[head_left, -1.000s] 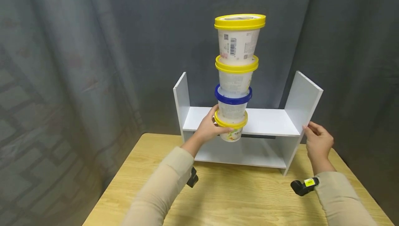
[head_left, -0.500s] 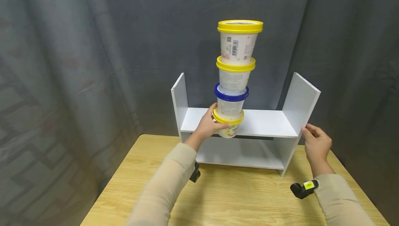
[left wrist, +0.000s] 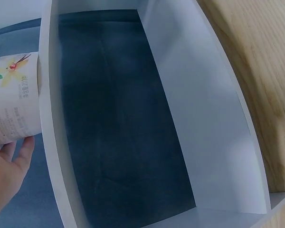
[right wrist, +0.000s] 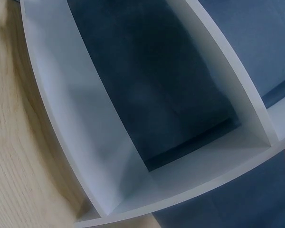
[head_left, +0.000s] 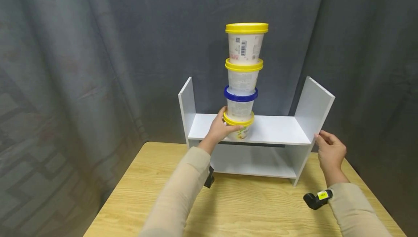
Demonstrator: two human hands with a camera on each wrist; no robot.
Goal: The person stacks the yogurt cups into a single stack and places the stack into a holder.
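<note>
My left hand (head_left: 219, 126) grips the lowest tub (head_left: 242, 133) of an upright stack, just under its yellow lid. Above it stand a blue-lidded tub (head_left: 240, 109) and two yellow-lidded tubs, the upper one (head_left: 245, 46) bearing a barcode. In the head view the lowest tub overlaps the front part of the upper board of a white shelf (head_left: 277, 130). The left wrist view has the flower-printed tub (left wrist: 12, 102) right at that board's front edge, fingers beneath its side. My right hand (head_left: 332, 150) pinches the front edge of the shelf's right side panel (head_left: 315, 108).
The shelf stands on a wooden table (head_left: 254, 208), with a lower board (head_left: 251, 160) and side panels rising at both ends. Grey curtains (head_left: 156, 48) hang behind and on either side. A black wrist camera (head_left: 315, 200) sits at my right cuff.
My left hand has carried the stack forward, away from me, to the shelf's upper board. The right hand has kept its hold on the side panel.
</note>
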